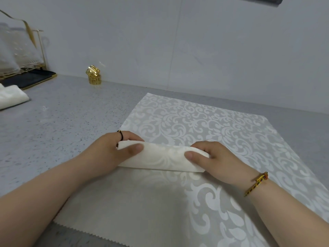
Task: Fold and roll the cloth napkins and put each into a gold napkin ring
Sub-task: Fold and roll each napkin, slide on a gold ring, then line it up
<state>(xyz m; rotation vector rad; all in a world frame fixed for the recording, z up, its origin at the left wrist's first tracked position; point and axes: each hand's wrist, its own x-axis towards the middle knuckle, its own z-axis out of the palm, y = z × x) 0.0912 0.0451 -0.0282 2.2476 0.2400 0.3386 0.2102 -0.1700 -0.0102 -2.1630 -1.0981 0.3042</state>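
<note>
A white damask napkin point(162, 157) lies partly rolled across the middle of a patterned placemat cloth point(204, 118). My left hand point(108, 150) grips the roll's left end, thumb on top and fingers curled behind it. At the right end, my right hand point(213, 155) grips the roll the same way. Two gold napkin rings point(94, 75) stand stacked at the back by the wall, the upper one tilted. Another folded white napkin point(10, 97) lies at the far left edge.
The grey speckled counter point(53, 125) stretches left of the cloth. A gold rack with clear glassware point(19, 50) sits on a black tray point(30, 78) at the back left. A grey wall closes the back.
</note>
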